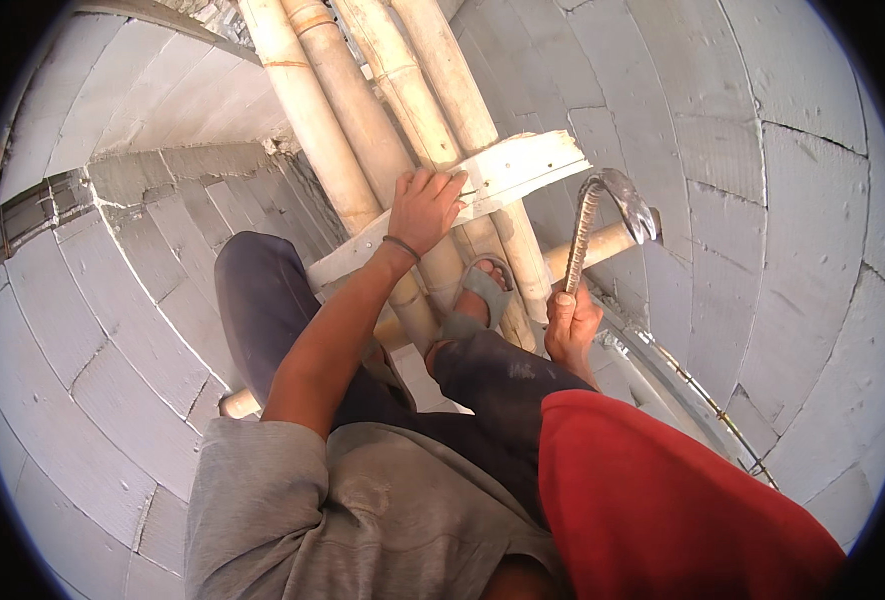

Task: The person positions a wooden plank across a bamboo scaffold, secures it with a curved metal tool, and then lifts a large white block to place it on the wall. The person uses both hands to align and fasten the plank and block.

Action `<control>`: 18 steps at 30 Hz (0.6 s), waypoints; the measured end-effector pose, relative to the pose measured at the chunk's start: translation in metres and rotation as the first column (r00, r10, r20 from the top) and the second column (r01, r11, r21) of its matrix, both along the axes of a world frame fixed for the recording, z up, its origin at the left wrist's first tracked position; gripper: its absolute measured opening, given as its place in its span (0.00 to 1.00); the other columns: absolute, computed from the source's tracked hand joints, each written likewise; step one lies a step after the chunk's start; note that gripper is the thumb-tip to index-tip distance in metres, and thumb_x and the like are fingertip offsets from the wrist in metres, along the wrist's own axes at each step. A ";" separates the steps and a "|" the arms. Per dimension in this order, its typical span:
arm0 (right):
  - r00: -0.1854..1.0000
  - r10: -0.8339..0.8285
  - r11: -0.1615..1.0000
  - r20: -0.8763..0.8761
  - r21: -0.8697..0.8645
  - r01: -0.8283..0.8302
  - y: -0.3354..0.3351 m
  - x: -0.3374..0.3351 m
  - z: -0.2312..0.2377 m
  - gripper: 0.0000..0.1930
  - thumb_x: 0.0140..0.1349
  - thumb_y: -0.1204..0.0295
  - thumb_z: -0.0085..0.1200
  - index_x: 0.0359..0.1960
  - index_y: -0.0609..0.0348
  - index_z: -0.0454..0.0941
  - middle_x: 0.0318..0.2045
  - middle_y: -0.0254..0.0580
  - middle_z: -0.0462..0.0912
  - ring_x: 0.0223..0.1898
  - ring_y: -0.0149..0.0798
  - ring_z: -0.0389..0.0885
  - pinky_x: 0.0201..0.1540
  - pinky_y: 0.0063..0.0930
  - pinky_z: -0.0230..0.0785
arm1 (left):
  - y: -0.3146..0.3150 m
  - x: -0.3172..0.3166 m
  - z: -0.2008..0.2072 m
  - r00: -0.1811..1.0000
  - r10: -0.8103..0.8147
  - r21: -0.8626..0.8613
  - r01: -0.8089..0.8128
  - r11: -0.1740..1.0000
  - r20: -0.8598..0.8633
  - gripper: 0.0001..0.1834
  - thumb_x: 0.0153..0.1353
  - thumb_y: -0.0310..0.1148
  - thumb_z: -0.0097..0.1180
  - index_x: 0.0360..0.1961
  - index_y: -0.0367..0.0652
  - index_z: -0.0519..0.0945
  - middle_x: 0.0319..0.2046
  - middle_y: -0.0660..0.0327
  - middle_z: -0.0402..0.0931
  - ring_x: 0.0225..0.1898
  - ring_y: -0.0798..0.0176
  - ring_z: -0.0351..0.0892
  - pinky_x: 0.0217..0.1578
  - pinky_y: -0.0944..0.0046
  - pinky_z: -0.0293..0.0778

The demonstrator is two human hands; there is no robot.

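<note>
My left hand [425, 212] rests on a pale wooden board [533, 165], fingers closed at what looks like a thin nail [470, 194] by the fingertips. The board lies crosswise over several bamboo poles [403, 80], and small dark nail spots show on its surface. To the right, my right hand [572, 322] is closed around the ribbed rebar handle of a hammer [585, 225]. Its curved metal head is raised beyond the board's right end, apart from it. My sandalled foot [483, 290] is on the poles just below the board.
Grey block walls [73, 330] rise on both sides. A horizontal bamboo pole [603, 248] passes beneath the others toward the right wall [703, 270]. Lower right, a thin rod [708, 400] runs along that wall. Red cloth [653, 490] hangs over my right side.
</note>
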State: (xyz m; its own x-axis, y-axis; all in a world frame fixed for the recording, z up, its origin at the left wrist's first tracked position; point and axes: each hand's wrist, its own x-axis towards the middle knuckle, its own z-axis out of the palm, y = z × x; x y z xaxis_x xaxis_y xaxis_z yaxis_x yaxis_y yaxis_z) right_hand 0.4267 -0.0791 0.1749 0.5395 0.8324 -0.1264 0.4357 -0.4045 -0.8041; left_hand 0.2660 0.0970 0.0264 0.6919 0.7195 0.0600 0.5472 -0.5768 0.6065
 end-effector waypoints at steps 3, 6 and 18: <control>1.000 -0.005 0.982 -0.013 -0.189 0.003 -0.011 -0.005 -0.013 0.16 0.70 0.61 0.48 0.34 0.64 0.74 0.15 0.51 0.72 0.17 0.45 0.74 0.24 0.36 0.66 | 0.003 0.013 0.008 0.990 0.022 0.048 -0.029 0.998 0.140 0.14 0.53 0.32 0.63 0.42 0.50 0.82 0.40 0.67 0.78 0.47 0.59 0.69 0.51 0.54 0.61; 0.999 0.031 0.973 -0.008 -0.229 -0.032 -0.014 -0.005 -0.011 0.13 0.67 0.65 0.50 0.40 0.65 0.76 0.18 0.56 0.75 0.21 0.55 0.79 0.26 0.39 0.68 | 0.004 0.018 0.001 0.967 0.049 -0.042 -0.040 0.998 0.248 0.07 0.54 0.31 0.61 0.36 0.49 0.83 0.36 0.68 0.79 0.47 0.57 0.70 0.51 0.55 0.60; 0.865 0.417 0.827 0.280 -0.512 -0.233 -0.009 0.003 -0.042 0.14 0.65 0.64 0.53 0.37 0.65 0.75 0.19 0.57 0.79 0.22 0.59 0.80 0.25 0.48 0.71 | 0.001 0.005 -0.004 0.925 0.158 -0.129 -0.120 0.984 0.345 0.09 0.47 0.27 0.64 0.33 0.45 0.85 0.36 0.66 0.81 0.45 0.56 0.72 0.50 0.54 0.63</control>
State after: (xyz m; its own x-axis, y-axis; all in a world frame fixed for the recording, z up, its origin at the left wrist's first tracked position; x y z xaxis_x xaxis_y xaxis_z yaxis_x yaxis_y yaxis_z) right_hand 0.4294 -0.0879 0.1333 0.3285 0.8656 -0.3779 0.8289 -0.4561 -0.3241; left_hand 0.2707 0.0981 0.0226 0.5324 0.8221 0.2017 0.3572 -0.4342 0.8270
